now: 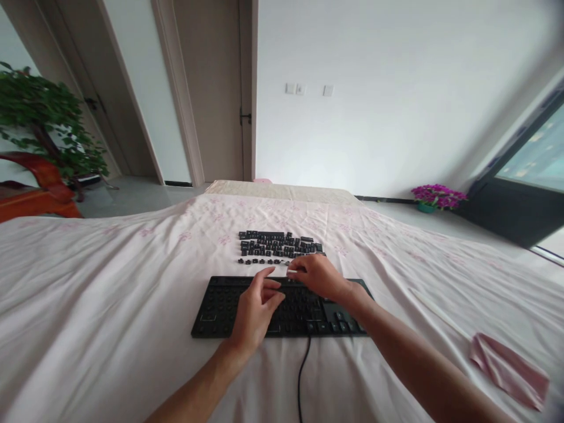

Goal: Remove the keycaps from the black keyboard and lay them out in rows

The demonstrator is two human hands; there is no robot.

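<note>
Right grip (316,274) pinching small white piece (291,271); left grip (259,301) parted over keyboard (219,302). Green pot (426,208) holds purple flowers (438,195).

One keyboard (225,299), one cable (299,376), dozens of keycaps (271,235), two plants (438,196)
</note>
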